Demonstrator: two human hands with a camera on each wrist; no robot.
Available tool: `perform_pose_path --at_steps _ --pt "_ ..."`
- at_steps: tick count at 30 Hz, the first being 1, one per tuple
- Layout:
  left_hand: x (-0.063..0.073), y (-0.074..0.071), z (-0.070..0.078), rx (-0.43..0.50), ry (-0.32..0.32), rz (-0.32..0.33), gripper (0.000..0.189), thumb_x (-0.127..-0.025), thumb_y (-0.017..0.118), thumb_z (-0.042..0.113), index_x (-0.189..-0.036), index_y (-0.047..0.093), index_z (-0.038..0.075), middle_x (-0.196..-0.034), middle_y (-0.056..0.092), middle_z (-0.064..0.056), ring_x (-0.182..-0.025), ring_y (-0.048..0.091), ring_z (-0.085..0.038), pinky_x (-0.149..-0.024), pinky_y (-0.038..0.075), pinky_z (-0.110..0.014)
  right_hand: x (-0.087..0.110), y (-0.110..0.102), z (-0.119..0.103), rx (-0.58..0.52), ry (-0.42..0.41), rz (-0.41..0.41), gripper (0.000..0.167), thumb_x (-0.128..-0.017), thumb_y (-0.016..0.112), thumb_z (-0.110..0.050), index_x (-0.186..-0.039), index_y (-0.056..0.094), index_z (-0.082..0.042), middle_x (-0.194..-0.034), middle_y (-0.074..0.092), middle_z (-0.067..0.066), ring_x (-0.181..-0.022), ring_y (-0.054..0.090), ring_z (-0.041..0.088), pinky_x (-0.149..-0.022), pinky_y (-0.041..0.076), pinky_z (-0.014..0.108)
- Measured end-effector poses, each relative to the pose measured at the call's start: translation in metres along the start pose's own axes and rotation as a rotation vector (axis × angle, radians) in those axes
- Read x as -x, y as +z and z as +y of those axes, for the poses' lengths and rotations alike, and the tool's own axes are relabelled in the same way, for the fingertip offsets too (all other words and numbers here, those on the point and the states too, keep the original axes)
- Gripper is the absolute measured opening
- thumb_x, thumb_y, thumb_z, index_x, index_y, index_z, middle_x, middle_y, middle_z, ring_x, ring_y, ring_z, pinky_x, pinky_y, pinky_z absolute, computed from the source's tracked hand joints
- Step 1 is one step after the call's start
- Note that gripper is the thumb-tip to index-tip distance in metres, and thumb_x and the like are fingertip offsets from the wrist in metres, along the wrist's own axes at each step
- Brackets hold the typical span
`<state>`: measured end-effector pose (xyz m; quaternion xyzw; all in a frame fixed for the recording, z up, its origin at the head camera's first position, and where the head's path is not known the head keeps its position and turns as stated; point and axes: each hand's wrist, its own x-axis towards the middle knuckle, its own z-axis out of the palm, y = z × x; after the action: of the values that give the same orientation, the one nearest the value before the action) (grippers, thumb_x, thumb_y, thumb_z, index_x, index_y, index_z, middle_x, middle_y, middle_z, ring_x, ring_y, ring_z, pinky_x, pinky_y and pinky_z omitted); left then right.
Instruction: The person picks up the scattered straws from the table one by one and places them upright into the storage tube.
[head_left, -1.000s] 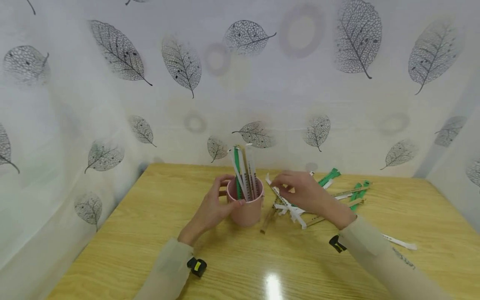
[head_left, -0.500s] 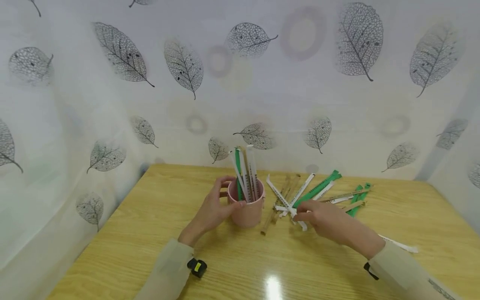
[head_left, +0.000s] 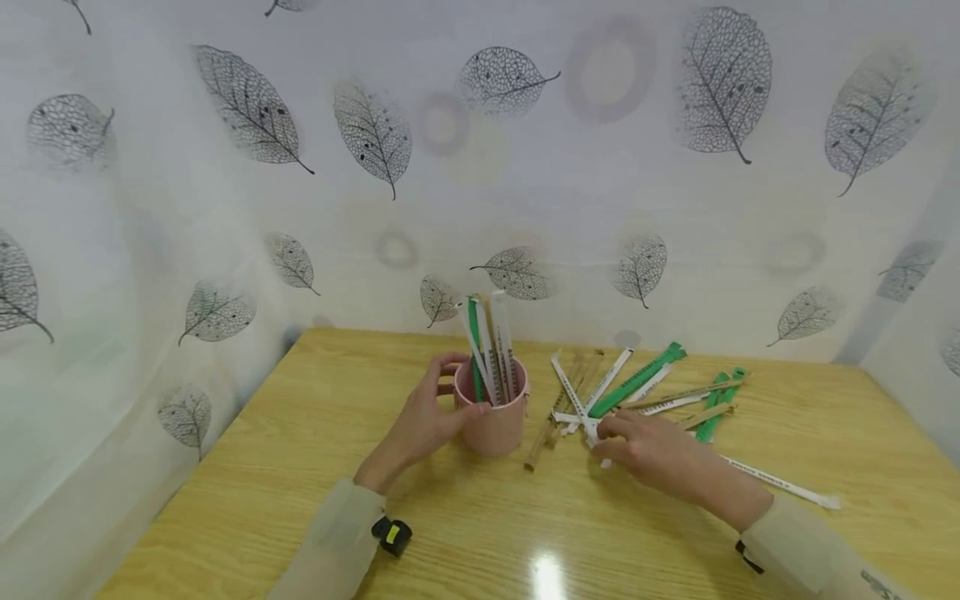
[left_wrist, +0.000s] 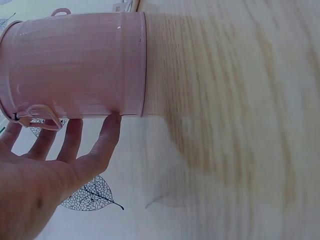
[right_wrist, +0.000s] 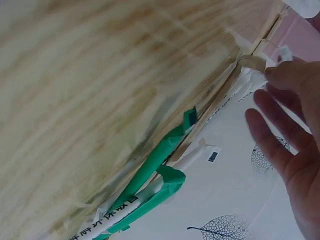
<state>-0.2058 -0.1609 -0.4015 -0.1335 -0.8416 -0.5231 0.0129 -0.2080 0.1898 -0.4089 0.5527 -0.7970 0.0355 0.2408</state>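
A pink metal bucket (head_left: 491, 429) stands upright on the table, with several wrapped straws (head_left: 491, 354) in white, green and brown sleeves leaning inside it. My left hand (head_left: 420, 421) holds the bucket from its left, thumb at the front rim; in the left wrist view its fingers (left_wrist: 102, 145) touch the bucket's wall (left_wrist: 75, 65) near a small side handle. Right of the bucket, my right hand (head_left: 652, 454) pinches the near end of a white wrapped straw (head_left: 572, 390) lying across the pile. In the right wrist view, thumb and fingertips meet by white wrappers (right_wrist: 250, 82); the exact contact is partly hidden.
More wrapped straws lie crisscrossed beyond the right hand, among them a green one (head_left: 633, 382) and a brown one (head_left: 542, 437). One white straw (head_left: 783, 482) lies apart at the right. A leaf-printed curtain (head_left: 420, 167) closes off the table's (head_left: 315, 433) back.
My right hand has drawn back from near the bucket to the pile's near side, and the white straw's far end has shifted right. The left hand has stayed on the bucket.
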Motion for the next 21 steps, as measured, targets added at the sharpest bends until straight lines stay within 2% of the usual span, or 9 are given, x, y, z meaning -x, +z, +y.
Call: perform_pose_path --at_steps 2,4,5,7,8,10,14,18,21 --pt "0.001 -0.001 0.0 -0.003 0.006 0.004 0.074 -0.088 0.078 0.036 -0.149 0.037 0.027 -0.148 0.049 -0.012 -0.128 0.056 -0.036 -0.104 0.051 -0.055 0.0 -0.001 -0.001 -0.047 -0.008 0.041 0.028 -0.078 0.086 -0.003 -0.1 0.077 -0.017 -0.1 0.069 0.001 -0.085 0.066 0.014 -0.064 0.054 0.018" --pt "0.001 -0.002 -0.001 -0.004 0.012 0.008 0.074 -0.088 0.077 0.035 -0.149 0.037 0.027 -0.148 0.05 -0.012 -0.128 0.057 -0.037 -0.105 0.05 -0.055 -0.003 -0.002 -0.002 -0.109 -0.023 0.113 0.01 -0.094 0.074 -0.01 -0.102 0.077 -0.016 -0.102 0.07 0.001 -0.085 0.067 0.013 -0.064 0.054 0.017" --pt "0.002 -0.002 -0.001 -0.005 0.014 0.009 0.074 -0.088 0.077 0.035 -0.149 0.037 0.026 -0.148 0.05 -0.013 -0.128 0.057 -0.037 -0.105 0.05 -0.055 -0.005 -0.004 -0.003 -0.148 -0.028 0.154 0.011 -0.1 0.066 -0.014 -0.103 0.077 -0.015 -0.103 0.07 0.002 -0.085 0.067 0.013 -0.065 0.053 0.016" --pt "0.002 -0.003 -0.001 -0.004 0.018 0.006 0.073 -0.089 0.076 0.034 -0.149 0.037 0.026 -0.147 0.05 -0.014 -0.129 0.056 -0.037 -0.106 0.05 -0.055 -0.011 -0.008 -0.004 -0.214 -0.039 0.241 0.025 -0.106 0.052 -0.021 -0.105 0.076 -0.014 -0.105 0.072 0.002 -0.087 0.068 0.014 -0.068 0.053 0.016" --pt "0.002 -0.003 -0.001 -0.003 0.017 0.006 0.072 -0.089 0.076 0.034 -0.149 0.037 0.026 -0.147 0.05 -0.014 -0.129 0.056 -0.038 -0.106 0.05 -0.055 -0.013 -0.01 -0.004 -0.242 -0.04 0.277 0.027 -0.107 0.05 -0.022 -0.105 0.075 -0.014 -0.105 0.072 0.003 -0.088 0.068 0.014 -0.07 0.054 0.016" --pt "0.001 -0.003 -0.002 0.0 0.014 0.005 0.072 -0.089 0.076 0.034 -0.149 0.037 0.026 -0.147 0.05 -0.014 -0.129 0.056 -0.038 -0.106 0.049 -0.055 -0.018 -0.015 -0.003 -0.292 -0.031 0.334 0.024 -0.107 0.052 -0.024 -0.108 0.074 -0.013 -0.106 0.073 0.004 -0.091 0.068 0.015 -0.075 0.054 0.018" --pt "0.0 -0.003 -0.002 -0.002 0.006 0.002 0.071 -0.089 0.075 0.035 -0.149 0.037 0.027 -0.148 0.05 -0.014 -0.13 0.055 -0.039 -0.105 0.05 -0.056 -0.025 -0.021 0.002 -0.325 -0.007 0.441 0.025 -0.105 0.057 -0.025 -0.11 0.075 -0.008 -0.104 0.075 0.006 -0.091 0.069 0.017 -0.077 0.055 0.018" --pt "0.0 -0.003 -0.003 0.005 0.002 -0.006 0.071 -0.09 0.075 0.035 -0.149 0.037 0.027 -0.148 0.049 -0.014 -0.13 0.055 -0.039 -0.104 0.051 -0.056 -0.032 -0.023 0.01 -0.286 0.014 0.572 0.03 -0.103 0.061 -0.026 -0.105 0.076 -0.001 -0.097 0.076 0.01 -0.084 0.071 0.019 -0.076 0.056 0.018" --pt "0.0 -0.003 -0.003 0.012 0.0 -0.01 0.071 -0.09 0.075 0.034 -0.149 0.037 0.028 -0.148 0.049 -0.013 -0.129 0.055 -0.038 -0.104 0.051 -0.055 -0.037 -0.024 0.015 -0.254 0.069 0.638 0.034 -0.102 0.063 -0.03 -0.106 0.076 0.001 -0.094 0.076 0.011 -0.08 0.071 0.018 -0.075 0.056 0.017"
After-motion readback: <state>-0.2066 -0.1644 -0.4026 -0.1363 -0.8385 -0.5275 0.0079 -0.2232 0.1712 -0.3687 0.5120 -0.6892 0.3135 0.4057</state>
